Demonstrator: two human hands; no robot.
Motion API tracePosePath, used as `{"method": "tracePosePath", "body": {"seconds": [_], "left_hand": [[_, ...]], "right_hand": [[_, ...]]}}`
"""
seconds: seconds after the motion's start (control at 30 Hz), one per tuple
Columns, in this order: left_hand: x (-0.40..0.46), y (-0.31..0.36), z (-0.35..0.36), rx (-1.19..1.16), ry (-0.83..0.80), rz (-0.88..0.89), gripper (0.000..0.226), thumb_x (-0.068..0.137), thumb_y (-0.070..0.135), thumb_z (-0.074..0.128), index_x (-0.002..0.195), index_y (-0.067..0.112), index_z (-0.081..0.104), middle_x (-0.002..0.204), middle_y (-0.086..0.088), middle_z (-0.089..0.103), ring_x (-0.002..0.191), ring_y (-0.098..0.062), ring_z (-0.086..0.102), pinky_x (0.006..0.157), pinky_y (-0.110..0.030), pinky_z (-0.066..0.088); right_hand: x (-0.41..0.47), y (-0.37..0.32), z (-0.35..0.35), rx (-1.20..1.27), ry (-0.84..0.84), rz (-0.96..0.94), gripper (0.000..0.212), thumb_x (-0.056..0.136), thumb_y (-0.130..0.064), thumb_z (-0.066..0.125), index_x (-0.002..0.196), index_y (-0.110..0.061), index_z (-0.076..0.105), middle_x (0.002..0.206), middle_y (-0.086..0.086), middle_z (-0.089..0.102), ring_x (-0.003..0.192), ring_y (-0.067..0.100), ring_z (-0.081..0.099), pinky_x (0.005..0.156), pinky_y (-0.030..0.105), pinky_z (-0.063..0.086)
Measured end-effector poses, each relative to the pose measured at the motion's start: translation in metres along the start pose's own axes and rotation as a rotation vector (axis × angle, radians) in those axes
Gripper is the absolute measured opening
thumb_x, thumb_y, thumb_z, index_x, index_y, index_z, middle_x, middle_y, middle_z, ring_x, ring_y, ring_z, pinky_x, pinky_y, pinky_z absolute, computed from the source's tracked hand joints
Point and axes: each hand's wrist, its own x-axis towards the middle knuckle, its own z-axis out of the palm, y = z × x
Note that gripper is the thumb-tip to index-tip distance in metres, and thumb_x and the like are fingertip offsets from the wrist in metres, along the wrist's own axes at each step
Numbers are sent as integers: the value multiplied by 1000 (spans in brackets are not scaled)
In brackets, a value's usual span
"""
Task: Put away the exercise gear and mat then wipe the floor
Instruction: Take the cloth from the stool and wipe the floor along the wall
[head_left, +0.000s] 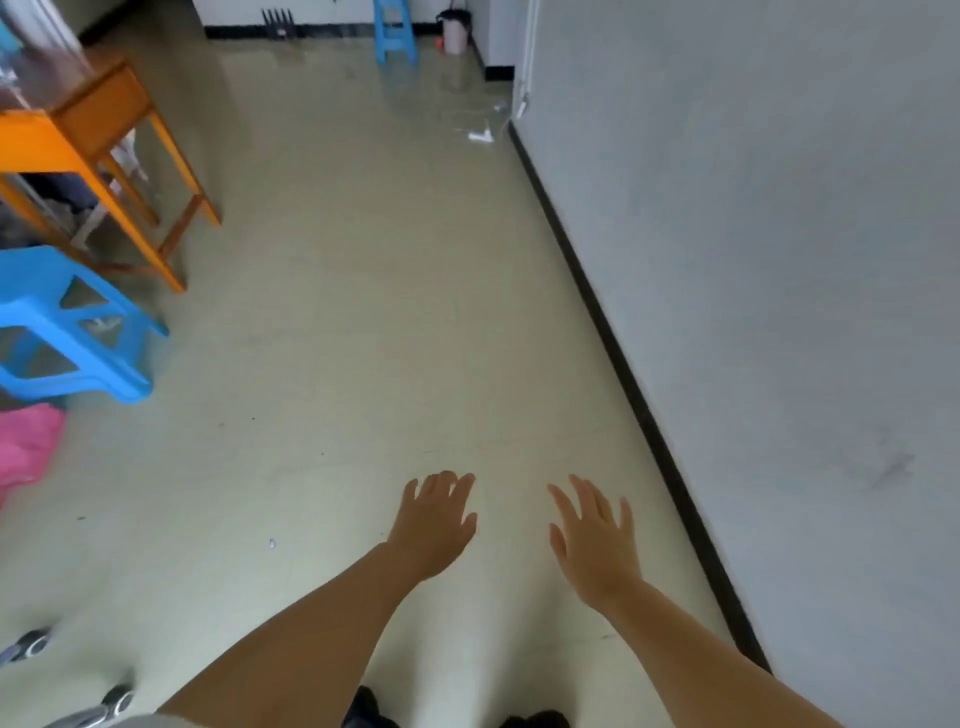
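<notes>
Two empty hands, left hand (434, 525), right hand (597, 540), two blue stools (67, 322)

Bare forearms and two uncovered hands — no sleeves in view.

The left hand (434, 525) and right hand (597, 540) wear no gloves, rings, watch or bands — both forearms are bare up to the frame's lower edge. Dark shoe tips (366, 709) show at the bottom edge, and a pale grey fabric edge of clothing (150, 721) sits at lower left.
</notes>
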Motion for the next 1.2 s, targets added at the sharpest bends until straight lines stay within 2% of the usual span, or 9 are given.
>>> {"method": "tracePosePath", "body": {"seconds": [0.1, 0.17, 0.23, 0.3, 0.4, 0.47, 0.53, 0.8, 1.2], "left_hand": [[-38, -61, 9, 23, -26, -130, 57, 100, 40, 26, 151, 20, 10, 151, -2, 24, 140, -20, 23, 118, -43, 11], [-65, -105, 16, -4, -35, -194, 56, 100, 39, 28, 151, 20, 15, 149, -1, 27, 140, -19, 25, 118, -44, 13], [-91, -150, 19, -39, 24, -249, 53, 95, 38, 33, 143, 18, 39, 136, -3, 46, 128, -21, 46, 109, -48, 32], [-114, -197, 17, -25, 47, -299, 53, 84, 41, 37, 123, 16, 62, 113, -3, 63, 103, -21, 65, 89, -48, 50], [-139, -257, 14, -104, 0, -418, 54, 95, 39, 41, 144, 18, 37, 139, -4, 46, 129, -22, 45, 109, -48, 31], [-146, -290, 7, -106, 9, -444, 58, 99, 41, 32, 151, 21, 15, 152, -3, 26, 141, -20, 24, 117, -44, 13], [-142, -314, -7, -90, 23, -474, 59, 100, 42, 28, 152, 21, 9, 154, -1, 20, 142, -18, 19, 118, -42, 9], [-59, -376, -39, -146, 35, -415, 57, 100, 41, 29, 150, 22, 10, 154, -1, 19, 142, -19, 18, 119, -45, 8], [152, -529, -113, -139, 12, -455, 53, 99, 40, 31, 148, 22, 19, 151, -3, 24, 139, -20, 25, 117, -47, 14]], "right_hand": [[11, -59, 5, -15, -74, -72, 49, 85, -41, 35, 120, -24, 65, 123, 5, 65, 112, 22, 63, 86, 54, 51], [21, -103, 7, -7, -69, -83, 42, 83, -41, 51, 116, -24, 68, 120, 6, 67, 109, 22, 65, 83, 56, 51], [30, -154, 13, 35, -70, -92, 48, 74, -39, 73, 119, -23, 67, 123, 7, 65, 112, 24, 63, 87, 58, 48], [36, -207, 13, 113, -109, -112, 52, 83, -38, 66, 132, -25, 56, 138, 7, 53, 128, 24, 51, 100, 60, 37], [47, -281, 8, 186, -218, -186, 52, 99, -39, 34, 150, -30, 23, 158, 2, 18, 146, 19, 16, 114, 55, 9], [59, -317, 5, 188, -245, -208, 53, 101, -40, 25, 151, -31, 11, 160, -1, 6, 147, 16, 5, 116, 52, 2], [77, -343, -2, 179, -240, -219, 53, 101, -40, 24, 152, -31, 9, 160, -1, 5, 147, 15, 4, 116, 52, 2], [182, -375, -20, 74, -227, -212, 54, 102, -42, 17, 152, -29, 2, 161, 0, 1, 148, 17, 0, 118, 52, 3], [448, -427, -57, 9, -242, -266, 53, 102, -39, 20, 152, -27, 8, 160, 1, 8, 147, 18, 4, 116, 54, 2]]}}
